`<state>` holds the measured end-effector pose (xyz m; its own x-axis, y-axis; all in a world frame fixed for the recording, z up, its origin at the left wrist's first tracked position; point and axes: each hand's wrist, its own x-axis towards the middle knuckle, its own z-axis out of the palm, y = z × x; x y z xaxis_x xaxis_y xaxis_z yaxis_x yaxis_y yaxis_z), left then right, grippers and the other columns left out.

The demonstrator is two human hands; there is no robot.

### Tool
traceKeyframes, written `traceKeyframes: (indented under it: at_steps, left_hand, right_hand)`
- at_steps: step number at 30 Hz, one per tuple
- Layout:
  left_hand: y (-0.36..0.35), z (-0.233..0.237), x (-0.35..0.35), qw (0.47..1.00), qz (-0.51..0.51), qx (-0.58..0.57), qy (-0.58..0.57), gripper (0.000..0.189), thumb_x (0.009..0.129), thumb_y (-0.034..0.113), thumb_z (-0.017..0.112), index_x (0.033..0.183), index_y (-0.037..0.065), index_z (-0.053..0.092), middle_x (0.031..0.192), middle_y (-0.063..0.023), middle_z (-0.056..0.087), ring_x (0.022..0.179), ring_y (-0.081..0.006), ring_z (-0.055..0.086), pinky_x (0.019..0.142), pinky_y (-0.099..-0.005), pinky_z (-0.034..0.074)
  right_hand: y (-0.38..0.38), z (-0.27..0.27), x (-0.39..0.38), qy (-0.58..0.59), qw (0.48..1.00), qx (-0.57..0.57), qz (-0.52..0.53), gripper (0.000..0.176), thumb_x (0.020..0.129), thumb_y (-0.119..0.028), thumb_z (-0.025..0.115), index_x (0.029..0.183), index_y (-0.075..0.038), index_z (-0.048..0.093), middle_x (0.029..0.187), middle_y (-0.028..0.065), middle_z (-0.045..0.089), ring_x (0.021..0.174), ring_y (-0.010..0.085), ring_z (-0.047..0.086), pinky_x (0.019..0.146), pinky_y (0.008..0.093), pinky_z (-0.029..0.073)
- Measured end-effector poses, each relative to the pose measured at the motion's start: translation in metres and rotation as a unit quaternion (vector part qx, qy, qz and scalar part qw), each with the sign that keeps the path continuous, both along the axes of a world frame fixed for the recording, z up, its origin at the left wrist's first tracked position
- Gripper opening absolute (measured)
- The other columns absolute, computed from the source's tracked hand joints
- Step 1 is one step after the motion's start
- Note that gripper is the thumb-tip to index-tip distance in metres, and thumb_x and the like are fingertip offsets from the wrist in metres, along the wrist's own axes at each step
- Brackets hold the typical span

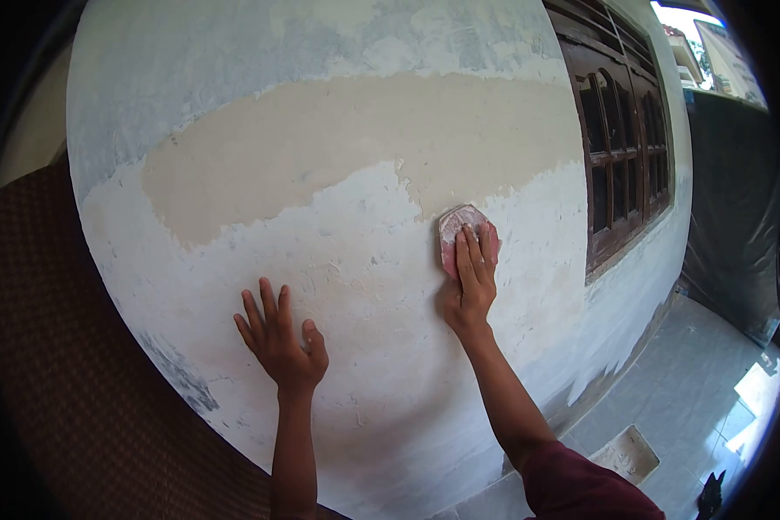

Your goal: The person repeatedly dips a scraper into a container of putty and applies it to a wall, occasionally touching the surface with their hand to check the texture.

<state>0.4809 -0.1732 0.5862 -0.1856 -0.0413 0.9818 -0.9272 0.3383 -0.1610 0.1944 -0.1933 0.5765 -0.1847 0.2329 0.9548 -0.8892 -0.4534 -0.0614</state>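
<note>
My right hand (471, 282) presses a reddish sanding pad (461, 218), caked with white dust, against the wall (390, 338). Its fingers lie over the pad and the thumb side is partly hidden. The pad sits at the lower edge of a beige patch (338, 130), where whitish coating meets it. Lower and to the left, my left hand (284, 342) is spread open with its palm toward the wall and holds nothing. Between the hands the white surface shows small chips and rough flakes.
A brown wooden window (620, 130) with panes is set in the wall at right. Beyond it hangs a dark sheet (732, 199). On the grey tiled floor (685, 373) stands a shallow tray (630, 454) with whitish residue. A brown woven-looking surface (43, 347) runs along the left.
</note>
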Motion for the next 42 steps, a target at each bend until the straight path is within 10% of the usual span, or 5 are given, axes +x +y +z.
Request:
traceKeyframes:
  at_steps: [42]
  left_hand:
    - [0.000, 0.000, 0.000, 1.000, -0.012, 0.004, 0.002, 0.055, 0.098, 0.025, 0.049, 0.150, 0.006, 0.047, 0.165, -0.0189, 0.037, 0.155, -0.0454, 0.024, 0.124, -0.0642, 0.013]
  right_hand:
    - [-0.009, 0.016, 0.000, -0.012, 1.000, 0.014, -0.019, 0.072, 0.071, 0.027, 0.047, 0.137, 0.003, 0.064, 0.145, 0.0195, 0.061, 0.147, 0.0402, 0.045, 0.119, 0.0498, 0.036]
